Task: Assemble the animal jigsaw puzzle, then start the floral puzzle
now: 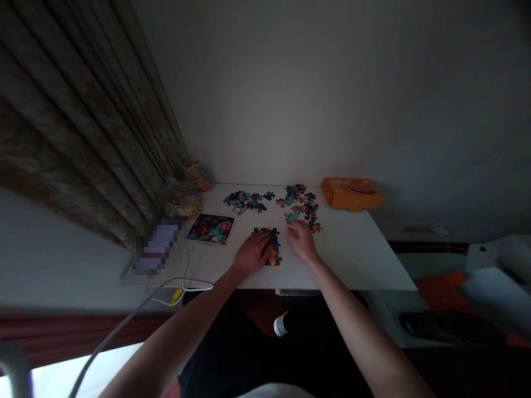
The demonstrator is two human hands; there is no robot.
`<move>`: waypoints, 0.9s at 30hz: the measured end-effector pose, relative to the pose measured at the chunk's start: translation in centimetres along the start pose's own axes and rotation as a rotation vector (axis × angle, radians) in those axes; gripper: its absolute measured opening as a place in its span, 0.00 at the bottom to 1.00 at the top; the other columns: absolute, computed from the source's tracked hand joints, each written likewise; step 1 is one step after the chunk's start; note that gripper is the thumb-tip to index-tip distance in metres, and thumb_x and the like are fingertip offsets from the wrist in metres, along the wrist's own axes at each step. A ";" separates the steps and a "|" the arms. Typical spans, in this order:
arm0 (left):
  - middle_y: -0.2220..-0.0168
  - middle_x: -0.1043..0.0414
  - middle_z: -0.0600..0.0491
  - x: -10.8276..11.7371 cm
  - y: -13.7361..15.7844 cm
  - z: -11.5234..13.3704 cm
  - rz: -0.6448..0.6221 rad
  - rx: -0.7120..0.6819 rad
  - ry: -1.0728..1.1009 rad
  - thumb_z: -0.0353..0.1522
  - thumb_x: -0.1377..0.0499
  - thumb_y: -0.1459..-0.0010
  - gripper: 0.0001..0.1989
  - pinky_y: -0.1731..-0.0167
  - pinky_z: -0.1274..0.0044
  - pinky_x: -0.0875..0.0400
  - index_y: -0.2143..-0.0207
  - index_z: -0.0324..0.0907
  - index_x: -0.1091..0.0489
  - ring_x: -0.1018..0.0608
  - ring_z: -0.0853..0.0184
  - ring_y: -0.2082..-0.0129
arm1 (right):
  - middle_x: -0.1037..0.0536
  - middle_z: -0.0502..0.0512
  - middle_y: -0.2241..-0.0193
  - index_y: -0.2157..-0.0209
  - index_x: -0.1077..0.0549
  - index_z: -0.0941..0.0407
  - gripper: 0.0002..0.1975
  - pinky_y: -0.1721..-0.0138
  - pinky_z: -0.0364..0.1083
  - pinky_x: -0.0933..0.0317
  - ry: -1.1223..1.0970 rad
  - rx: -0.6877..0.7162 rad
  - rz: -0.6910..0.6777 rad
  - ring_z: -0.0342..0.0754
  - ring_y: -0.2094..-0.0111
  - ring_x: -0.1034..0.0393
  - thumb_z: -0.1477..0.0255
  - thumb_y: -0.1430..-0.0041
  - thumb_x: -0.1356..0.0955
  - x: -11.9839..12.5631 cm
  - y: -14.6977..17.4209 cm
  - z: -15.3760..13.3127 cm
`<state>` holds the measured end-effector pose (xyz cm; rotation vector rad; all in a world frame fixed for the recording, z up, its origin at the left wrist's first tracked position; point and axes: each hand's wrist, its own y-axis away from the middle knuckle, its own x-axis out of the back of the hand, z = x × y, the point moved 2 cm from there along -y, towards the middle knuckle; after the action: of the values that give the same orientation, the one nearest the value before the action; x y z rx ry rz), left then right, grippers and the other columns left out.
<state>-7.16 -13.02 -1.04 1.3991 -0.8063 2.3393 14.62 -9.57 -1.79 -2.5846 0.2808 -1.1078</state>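
On the white table, a partly joined jigsaw puzzle (274, 239) in dark blue and orange lies in front of me. My left hand (251, 253) rests on its left side with the fingers laid out over the pieces, covering part of it. To the right, my right hand (302, 239) is at the near edge of a pile of loose puzzle pieces (305, 207), thumb and forefinger apart beside a teal puzzle piece (292, 217). Whether the fingertips touch that piece is too dim to see. A second group of loose pieces (244, 200) lies farther back, left of the pile.
A printed picture card (210, 229) lies left of the puzzle. An orange box (352, 193) stands at the back right. At the left are a blurred phone-like object (157, 246), a white cable (193, 284) and patterned bundles (183, 203) by the curtain (83, 110).
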 end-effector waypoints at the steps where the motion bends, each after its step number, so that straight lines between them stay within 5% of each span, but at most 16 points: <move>1: 0.40 0.26 0.44 0.0 0.0 0.1 0.002 -0.001 0.001 0.34 0.48 0.30 0.18 0.36 0.59 0.35 0.43 0.41 0.28 0.28 0.58 0.37 | 0.21 0.61 0.56 0.55 0.21 0.55 0.13 0.44 0.56 0.38 0.027 -0.013 0.036 0.57 0.50 0.29 0.72 0.37 0.35 1.2 -0.2 1.2; 4: 0.41 0.26 0.44 0.1 -0.1 0.2 0.002 -0.008 0.001 0.35 0.47 0.31 0.17 0.37 0.59 0.34 0.44 0.41 0.27 0.27 0.57 0.38 | 0.20 0.65 0.55 0.55 0.20 0.56 0.13 0.46 0.58 0.37 0.150 -0.064 0.080 0.60 0.52 0.28 0.69 0.38 0.34 4.9 -0.7 5.0; 8: 0.40 0.26 0.44 0.2 -0.1 0.2 -0.015 -0.008 -0.003 0.36 0.47 0.31 0.17 0.36 0.59 0.34 0.44 0.41 0.28 0.27 0.57 0.38 | 0.19 0.63 0.53 0.51 0.22 0.55 0.18 0.45 0.57 0.36 0.171 -0.070 -0.034 0.58 0.51 0.26 0.66 0.42 0.29 7.3 -0.4 8.1; 12: 0.40 0.27 0.43 0.1 0.0 0.0 -0.030 -0.014 -0.013 0.37 0.46 0.31 0.18 0.36 0.58 0.36 0.44 0.40 0.28 0.28 0.56 0.37 | 0.19 0.62 0.52 0.49 0.22 0.54 0.21 0.46 0.56 0.34 0.171 -0.083 -0.121 0.57 0.51 0.25 0.67 0.46 0.27 7.1 0.1 8.8; 22: 0.40 0.27 0.42 -0.2 0.1 0.2 -0.023 -0.030 -0.037 0.35 0.48 0.30 0.18 0.35 0.57 0.36 0.43 0.40 0.28 0.28 0.55 0.37 | 0.20 0.62 0.55 0.54 0.21 0.56 0.24 0.53 0.53 0.30 0.010 -0.249 -0.047 0.54 0.59 0.23 0.74 0.57 0.25 6.8 -1.4 9.4; 27: 0.40 0.27 0.41 -0.1 0.1 0.2 -0.015 -0.030 -0.031 0.36 0.48 0.30 0.18 0.36 0.56 0.36 0.44 0.40 0.28 0.28 0.55 0.37 | 0.17 0.57 0.65 0.57 0.20 0.56 0.18 0.60 0.51 0.28 -0.294 -0.348 -0.154 0.53 0.66 0.21 0.69 0.52 0.26 5.6 -2.7 7.3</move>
<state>-6.95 -13.21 -1.09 1.4272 -0.8327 2.2900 23.92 -7.18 -1.80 -3.0773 0.2242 -0.7619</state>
